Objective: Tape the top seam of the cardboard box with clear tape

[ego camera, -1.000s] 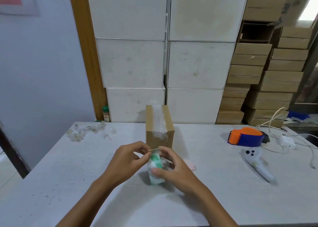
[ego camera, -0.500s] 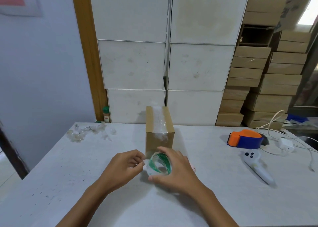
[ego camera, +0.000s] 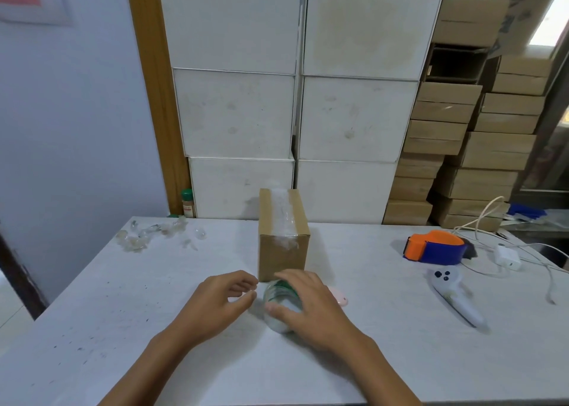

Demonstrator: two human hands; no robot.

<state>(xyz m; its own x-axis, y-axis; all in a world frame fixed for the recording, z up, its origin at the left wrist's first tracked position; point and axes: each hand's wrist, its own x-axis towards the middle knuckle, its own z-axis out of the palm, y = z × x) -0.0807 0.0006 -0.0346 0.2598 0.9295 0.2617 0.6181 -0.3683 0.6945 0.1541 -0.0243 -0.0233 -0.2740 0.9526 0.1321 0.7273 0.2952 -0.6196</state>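
Observation:
A small brown cardboard box (ego camera: 282,251) stands upright on the white table (ego camera: 123,313), with a strip of clear tape along its top that runs down onto its near face. Just in front of it, my right hand (ego camera: 308,307) lies over a roll of clear tape (ego camera: 278,298) with a green core, pressing it down at the table. My left hand (ego camera: 220,301) hovers beside the roll on its left, fingers curled and slightly apart, with nothing seen in them.
An orange and blue tape dispenser (ego camera: 435,247) sits at the right, with a white controller (ego camera: 455,294), a charger and cables near it. Crumpled tape scraps (ego camera: 147,236) lie at the back left. A pink object (ego camera: 338,298) shows beside my right hand. Stacked boxes stand behind the table.
Both hands lowered the tape roll from in front of the box down to the table. My left hand let go of the tape end and drew slightly left.

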